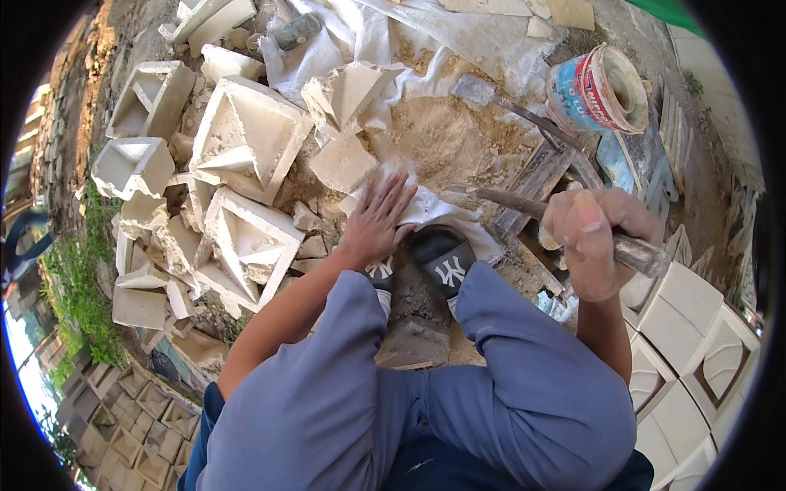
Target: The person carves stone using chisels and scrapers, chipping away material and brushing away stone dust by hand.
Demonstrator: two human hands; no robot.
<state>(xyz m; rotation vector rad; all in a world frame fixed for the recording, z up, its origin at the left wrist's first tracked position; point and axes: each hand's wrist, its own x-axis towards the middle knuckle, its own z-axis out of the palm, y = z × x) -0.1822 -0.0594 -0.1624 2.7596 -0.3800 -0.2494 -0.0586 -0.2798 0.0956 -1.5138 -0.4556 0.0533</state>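
My right hand point(596, 237) is raised over my right knee. Its fingers wrap round a wooden-handled tool point(512, 201) with a thin, narrow far end pointing left; I cannot tell its exact kind. My left hand point(378, 214) is open, palm down and fingers stretched, at the edge of a white cloth sheet point(426, 206) in front of my left shoe. Just beyond its fingertips lies a broken cream block piece point(344, 164). Above that leans a larger jagged fragment point(348, 94). A hammer point(475, 90) with a long handle rests ahead, right of centre.
Broken hollow blocks point(250, 139) are heaped at the left. Sandy rubble point(450, 139) covers the sheet ahead. A paint bucket point(594, 90) lies tilted at the far right, near a wooden frame point(532, 184). Patterned cream blocks point(688, 360) are stacked at the near right.
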